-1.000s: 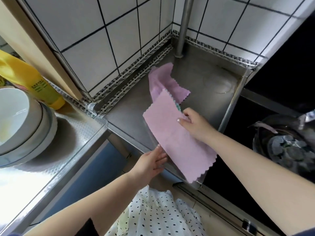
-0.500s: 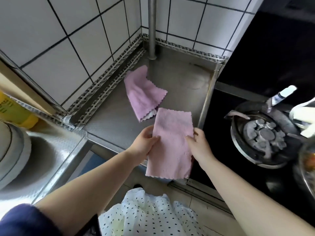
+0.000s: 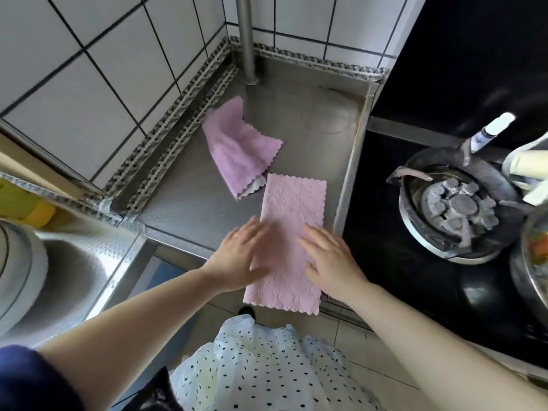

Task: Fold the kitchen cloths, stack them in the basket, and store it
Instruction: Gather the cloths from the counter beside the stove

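A pink cloth [image 3: 292, 209], folded into a long strip, lies on the steel counter [image 3: 184, 200] with its near end hanging over the front edge. My left hand [image 3: 240, 259] rests flat on its left side with straight fingers. My right hand [image 3: 329, 256] presses flat on its right side. A second pink cloth [image 3: 237, 143], loosely folded with a white edge showing, lies just behind it toward the tiled corner. No basket is in view.
A steel pipe [image 3: 246, 40] rises in the back corner by the tiled walls. A gas burner [image 3: 456, 203] sits in the black hob at right, with pots at the far right edge. White bowls [image 3: 17, 268] and a yellow bottle [image 3: 26, 203] stand at left.
The pink strip was held up by both hands over the counter's edge; now it lies flat on the counter and both hands have opened and press on it.
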